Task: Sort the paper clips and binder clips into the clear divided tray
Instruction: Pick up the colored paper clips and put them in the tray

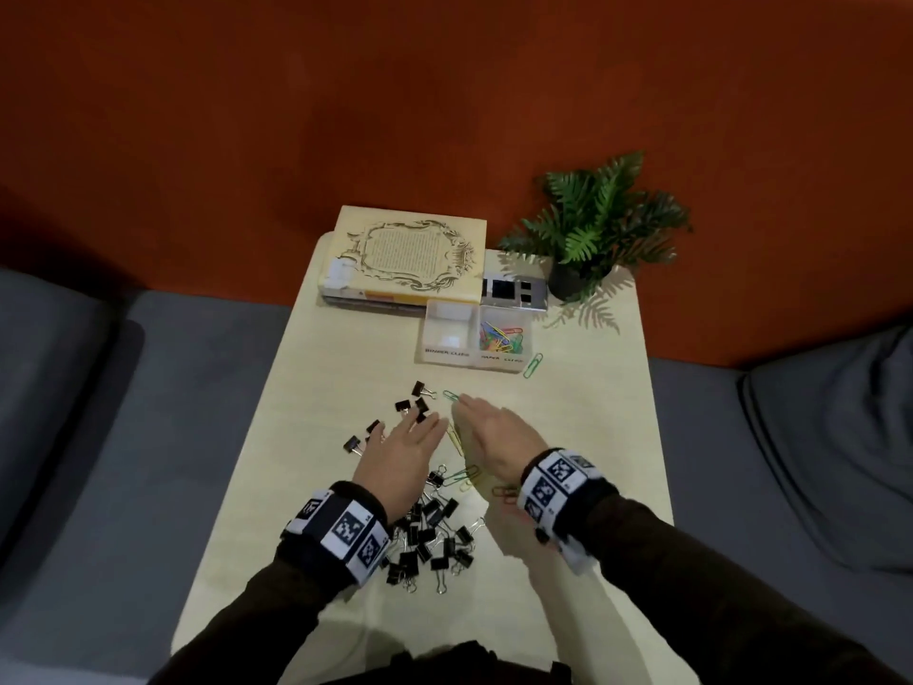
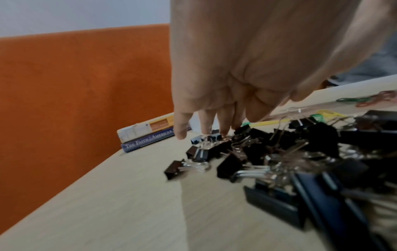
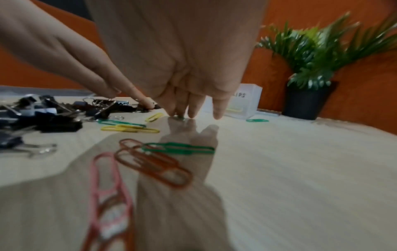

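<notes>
Nearest the person, a heap of black binder clips (image 1: 430, 536) lies under the left wrist, with orange and pink paper clips (image 3: 150, 163) beside the right wrist. The left hand (image 1: 400, 449) reaches flat, fingers straight, its fingertips (image 2: 205, 130) touching scattered binder clips and holding nothing. The right hand (image 1: 494, 432) also lies extended, fingers straight and close together, tips on the table (image 1: 568, 417) at a green paper clip (image 1: 450, 395). The right wrist view alone shows those tips meeting the surface. Farther off stands the clear divided tray (image 1: 477, 338), coloured paper clips in its right compartment, then books (image 1: 405, 254) and a potted plant (image 1: 593, 229).
</notes>
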